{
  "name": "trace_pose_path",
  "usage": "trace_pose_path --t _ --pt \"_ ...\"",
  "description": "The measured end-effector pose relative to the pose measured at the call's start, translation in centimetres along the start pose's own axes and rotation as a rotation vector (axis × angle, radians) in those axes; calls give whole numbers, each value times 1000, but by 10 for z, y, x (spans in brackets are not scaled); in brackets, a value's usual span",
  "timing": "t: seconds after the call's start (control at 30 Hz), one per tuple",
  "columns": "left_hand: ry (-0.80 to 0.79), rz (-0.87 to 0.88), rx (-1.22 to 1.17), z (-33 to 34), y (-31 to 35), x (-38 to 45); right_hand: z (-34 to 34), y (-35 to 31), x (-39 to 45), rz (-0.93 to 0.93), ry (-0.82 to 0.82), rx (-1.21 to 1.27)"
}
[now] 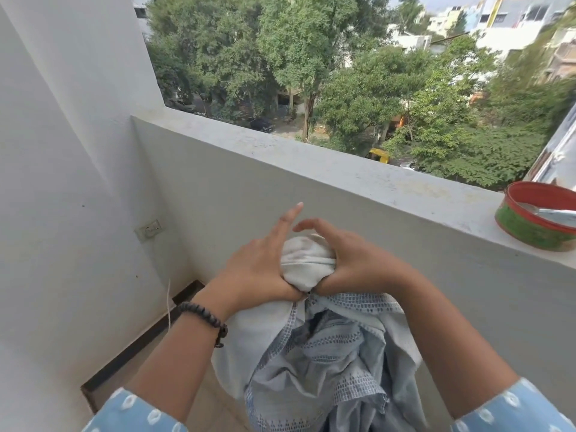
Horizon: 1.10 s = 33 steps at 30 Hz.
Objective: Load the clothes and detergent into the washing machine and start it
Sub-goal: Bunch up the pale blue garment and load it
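Observation:
A bundle of clothes hangs in front of me on a balcony: a white cloth (307, 265) bunched on top and a pale blue patterned garment (327, 363) drooping below it. My left hand (258, 269) grips the bundle from the left, index finger pointing up, with a dark bead bracelet on that wrist. My right hand (352, 260) grips the same bundle from the right, thumb pressed into the white cloth. No washing machine or detergent box is in view.
A grey parapet wall (311, 157) runs across ahead, with trees and buildings beyond. A red and green tin (537, 218) with white contents sits on the ledge at right. A wall socket (150, 229) is at left. The floor has a dark skirting.

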State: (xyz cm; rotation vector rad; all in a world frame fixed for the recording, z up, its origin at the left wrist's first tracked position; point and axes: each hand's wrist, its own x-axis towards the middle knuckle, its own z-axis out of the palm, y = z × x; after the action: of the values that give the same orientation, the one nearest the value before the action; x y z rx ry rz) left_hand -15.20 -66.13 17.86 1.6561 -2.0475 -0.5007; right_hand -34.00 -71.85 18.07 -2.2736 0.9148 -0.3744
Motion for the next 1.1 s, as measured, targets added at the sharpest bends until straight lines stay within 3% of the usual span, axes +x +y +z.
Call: trace_pose_path --t 0.13,0.4,0.53,0.6,0.73,0.83,0.9,1.1 --pt "143 -26 -355 -8 -11 -3 -3 16 -11 4 -44 401" --pt "577 -26 -1021 -28 -26 6 29 70 -31 111 -108 765" --pt "705 -40 -1251 -24 -21 7 49 61 -24 105 -25 937" --pt "732 -114 -1319 -15 -25 6 57 51 -15 102 93 954" --pt "663 -268 -1462 8 -38 2 62 44 -1 88 429 898" --pt "610 -347 -1450 18 -45 -6 53 46 1 91 483 935" --pt "485 -365 -1400 20 -52 -13 42 49 2 91 520 934" --pt "97 -205 -988 -4 -56 -37 3 41 2 -61 526 601"
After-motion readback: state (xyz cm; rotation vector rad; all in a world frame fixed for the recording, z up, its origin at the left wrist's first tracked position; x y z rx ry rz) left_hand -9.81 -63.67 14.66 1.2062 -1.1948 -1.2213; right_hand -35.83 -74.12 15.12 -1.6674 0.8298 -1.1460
